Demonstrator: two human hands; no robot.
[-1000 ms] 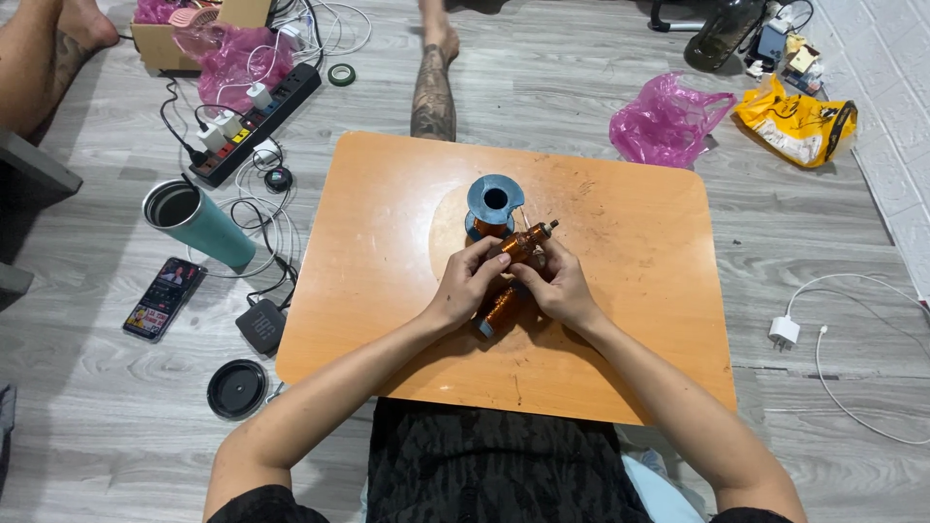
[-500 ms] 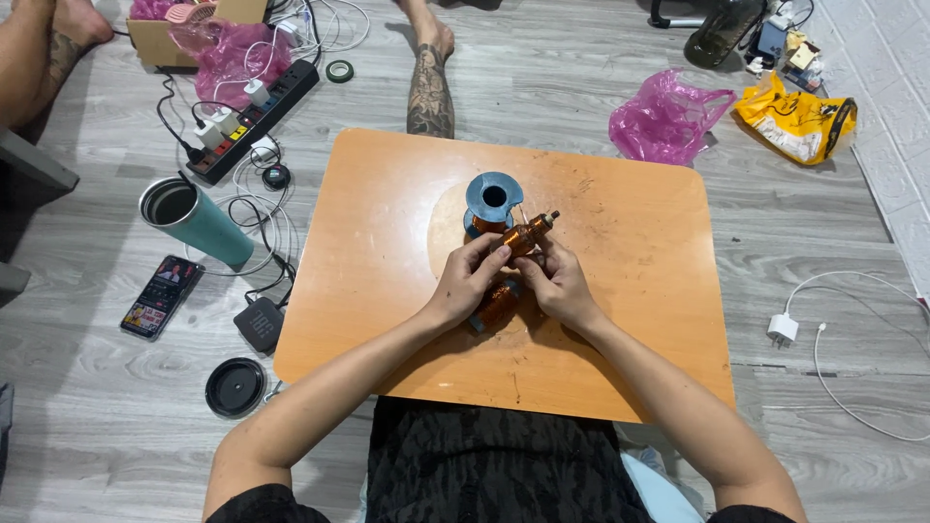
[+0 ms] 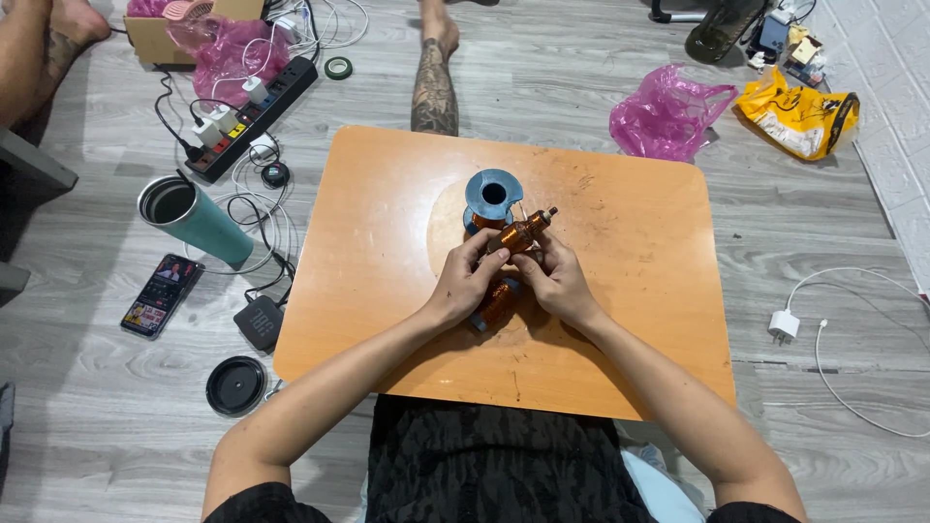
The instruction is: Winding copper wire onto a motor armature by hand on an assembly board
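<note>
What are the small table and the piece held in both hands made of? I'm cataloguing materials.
Table: seemingly orange wood-look laminate, smooth with scuffs and a slight sheen. Held coil: apparently copper wire, shiny orange-brown windings, on a metal-looking core, between left hand and right hand.

I see a smooth, orange-brown wooden table [image 3: 620,320] at frame centre, its laminate faintly glossy and scuffed toward the upper right. The coil [image 3: 518,235] I hold shows shiny copper wire; the spool [image 3: 492,194] above it looks like matt blue-grey plastic. At left, the tumbler [image 3: 194,219] has a matt teal coat with a bare metal rim. The bag [image 3: 668,111] at upper right is thin, crinkled pink plastic.
</note>
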